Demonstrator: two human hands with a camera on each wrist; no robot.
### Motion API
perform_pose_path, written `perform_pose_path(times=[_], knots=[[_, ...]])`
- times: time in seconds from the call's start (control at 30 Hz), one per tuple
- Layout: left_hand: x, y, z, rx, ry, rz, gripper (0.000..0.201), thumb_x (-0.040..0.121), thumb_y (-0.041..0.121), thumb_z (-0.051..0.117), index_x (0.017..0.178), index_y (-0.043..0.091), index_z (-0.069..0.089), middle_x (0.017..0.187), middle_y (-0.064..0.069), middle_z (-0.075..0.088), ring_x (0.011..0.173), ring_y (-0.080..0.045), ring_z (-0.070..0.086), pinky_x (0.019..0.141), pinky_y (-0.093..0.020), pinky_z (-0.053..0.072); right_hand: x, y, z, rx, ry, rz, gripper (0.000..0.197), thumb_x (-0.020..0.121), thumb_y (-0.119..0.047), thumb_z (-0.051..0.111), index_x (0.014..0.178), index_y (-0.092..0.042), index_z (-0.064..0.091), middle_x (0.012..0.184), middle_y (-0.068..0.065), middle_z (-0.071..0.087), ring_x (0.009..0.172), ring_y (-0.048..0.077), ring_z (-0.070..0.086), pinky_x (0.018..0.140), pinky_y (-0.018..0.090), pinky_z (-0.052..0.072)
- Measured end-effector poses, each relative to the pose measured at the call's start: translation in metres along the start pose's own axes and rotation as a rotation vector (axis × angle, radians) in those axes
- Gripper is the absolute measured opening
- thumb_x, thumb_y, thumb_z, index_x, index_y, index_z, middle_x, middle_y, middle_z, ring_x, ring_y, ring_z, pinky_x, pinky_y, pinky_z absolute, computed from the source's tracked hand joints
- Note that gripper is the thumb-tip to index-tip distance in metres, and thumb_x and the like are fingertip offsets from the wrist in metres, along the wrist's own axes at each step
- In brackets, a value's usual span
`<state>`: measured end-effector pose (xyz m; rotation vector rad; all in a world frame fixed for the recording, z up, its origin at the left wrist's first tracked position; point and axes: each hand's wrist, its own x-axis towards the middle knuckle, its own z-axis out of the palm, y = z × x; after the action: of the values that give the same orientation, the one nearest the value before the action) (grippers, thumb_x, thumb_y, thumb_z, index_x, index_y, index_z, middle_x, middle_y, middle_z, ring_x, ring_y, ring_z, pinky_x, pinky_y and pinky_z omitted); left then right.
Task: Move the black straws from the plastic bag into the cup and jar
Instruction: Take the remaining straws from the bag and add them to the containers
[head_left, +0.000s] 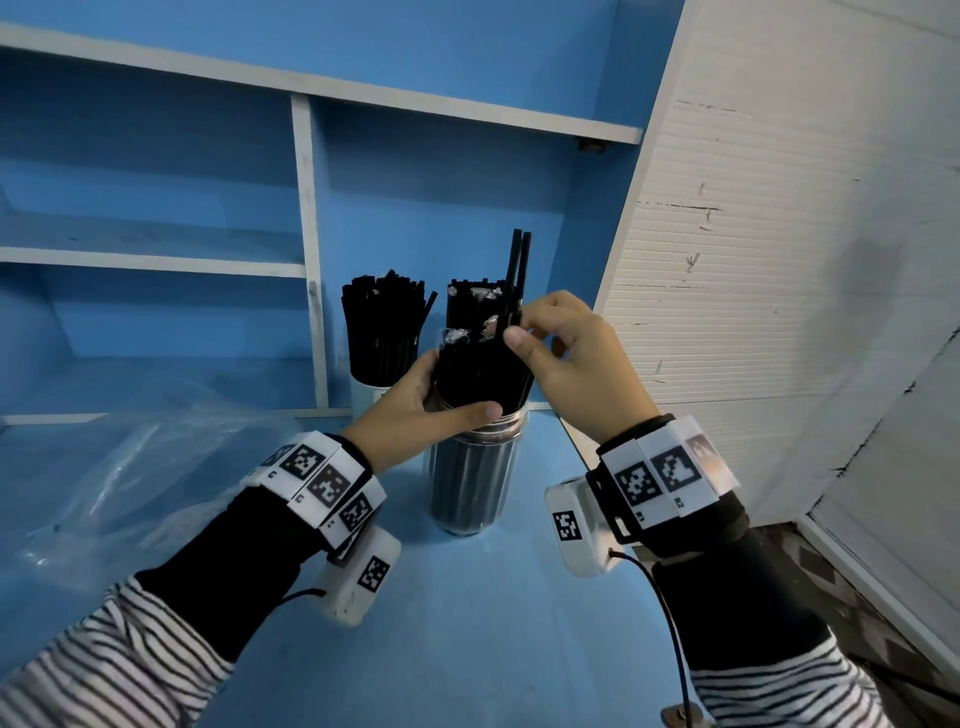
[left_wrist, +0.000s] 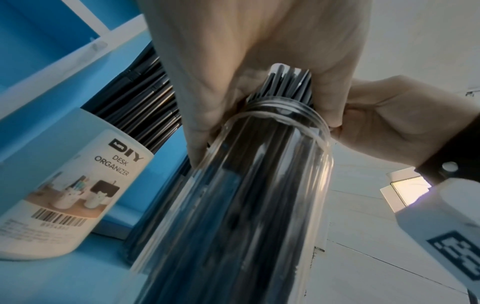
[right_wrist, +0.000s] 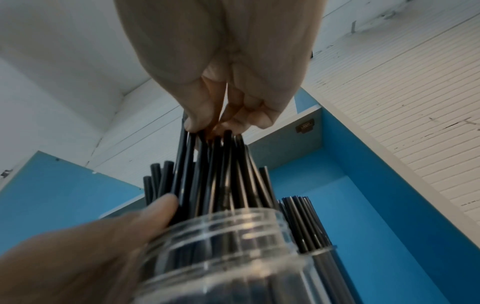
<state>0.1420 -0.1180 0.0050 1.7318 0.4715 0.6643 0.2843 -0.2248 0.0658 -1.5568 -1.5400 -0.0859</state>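
A clear jar (head_left: 475, 467) (left_wrist: 241, 185) (right_wrist: 233, 253) packed with black straws (head_left: 478, 358) stands on the blue shelf top. My left hand (head_left: 431, 402) wraps the straw bundle just above the jar's rim. My right hand (head_left: 550, 343) (right_wrist: 215, 115) pinches two straws (head_left: 517, 270) that stick up higher than the rest. Behind the jar, a white cup (left_wrist: 67, 185) labelled "DIY Desk Organizer" holds more black straws (head_left: 384, 332). The clear plastic bag (head_left: 130, 467) lies crumpled at the left; I see no straws in it.
Blue cabinet compartments with white shelf edges (head_left: 156, 257) stand behind the cup and jar. A white corrugated panel (head_left: 753, 260) leans close on the right. The blue top (head_left: 467, 623) extends toward me between my forearms.
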Motion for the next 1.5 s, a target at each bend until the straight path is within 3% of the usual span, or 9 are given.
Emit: perform_pose_path(times=[0.07,0.2,0.37,0.5,0.77,0.93,1.1,1.3,1.5], knots=[[0.000,-0.002,0.000,0.002,-0.001,-0.002,0.082,0.065,0.045,0.086,0.133,0.034,0.043,0.129,0.013,0.058,0.118,0.000,0.055,0.104,-0.028,0.044,-0.001,-0.003,-0.003,0.037,0.015,0.006,0.015,0.092,-0.014,0.061,0.106,-0.012,0.065,0.098,-0.008,0.054,0.088,-0.004,0.053,0.079,0.016,0.043],[0.001,-0.005,-0.001,0.039,-0.022,-0.004,0.085,0.064,0.050,0.081,0.138,0.035,0.040,0.132,0.015,0.056,0.121,0.000,0.054,0.107,-0.032,0.043,0.008,-0.022,-0.016,0.298,0.113,-0.106,0.063,0.095,-0.008,0.056,0.146,-0.030,0.026,0.137,-0.003,0.051,0.107,0.010,0.062,0.097,0.025,0.049],[0.001,-0.005,-0.003,0.048,-0.018,-0.001,0.092,0.059,0.056,0.080,0.139,0.033,0.041,0.132,0.014,0.057,0.121,-0.002,0.054,0.108,-0.036,0.043,0.013,-0.020,-0.012,0.137,0.180,-0.154,0.036,0.091,-0.002,0.059,0.124,-0.016,0.062,0.115,-0.002,0.065,0.093,0.011,0.068,0.086,0.035,0.056],[0.001,-0.006,-0.002,0.010,-0.007,0.001,0.089,0.067,0.049,0.083,0.141,0.026,0.039,0.133,0.009,0.057,0.122,-0.005,0.054,0.108,-0.037,0.043,0.001,-0.005,-0.005,0.078,0.127,-0.185,0.028,0.087,-0.001,0.065,0.112,-0.014,0.069,0.098,-0.011,0.065,0.089,0.008,0.066,0.084,0.022,0.054],[-0.001,-0.004,0.003,0.002,0.019,0.028,0.076,0.071,0.039,0.077,0.137,0.024,0.043,0.127,0.008,0.058,0.116,-0.001,0.056,0.104,-0.029,0.045,-0.028,0.016,0.011,-0.009,0.117,-0.265,0.027,0.087,-0.009,0.056,0.108,-0.013,0.073,0.111,-0.004,0.071,0.119,0.011,0.056,0.104,0.023,0.042],[-0.004,-0.008,0.003,0.008,0.028,0.027,0.089,0.066,0.037,0.084,0.139,0.026,0.036,0.132,0.010,0.055,0.115,0.002,0.056,0.093,-0.016,0.047,-0.034,0.011,0.011,0.037,0.055,-0.182,0.035,0.090,-0.025,0.064,0.124,-0.017,0.065,0.132,-0.004,0.060,0.136,0.007,0.041,0.113,0.023,0.034],[-0.009,-0.020,-0.006,0.103,0.068,-0.034,0.101,0.055,0.051,0.089,0.137,0.030,0.033,0.135,0.009,0.048,0.122,-0.008,0.052,0.100,-0.027,0.045,-0.042,0.023,0.010,0.234,-0.057,0.192,0.104,0.071,-0.060,0.068,0.153,-0.027,0.014,0.156,-0.019,0.020,0.143,-0.005,0.017,0.119,0.024,0.020],[-0.008,-0.023,-0.015,0.135,-0.026,-0.072,0.092,0.054,0.067,0.081,0.133,0.032,0.048,0.132,0.012,0.057,0.123,-0.011,0.054,0.106,-0.042,0.044,-0.045,0.039,0.030,0.253,-0.202,0.269,0.088,0.068,-0.055,0.075,0.142,-0.028,0.036,0.130,-0.015,0.056,0.119,0.001,0.055,0.097,0.034,0.052],[-0.005,-0.017,-0.026,0.063,-0.007,-0.047,0.075,0.053,0.031,0.091,0.119,0.033,0.055,0.122,0.006,0.062,0.112,-0.005,0.060,0.094,-0.024,0.049,-0.040,0.051,0.019,0.207,-0.136,0.313,0.087,0.060,-0.062,0.076,0.133,-0.025,0.046,0.123,-0.014,0.060,0.112,0.006,0.059,0.096,0.034,0.052]])
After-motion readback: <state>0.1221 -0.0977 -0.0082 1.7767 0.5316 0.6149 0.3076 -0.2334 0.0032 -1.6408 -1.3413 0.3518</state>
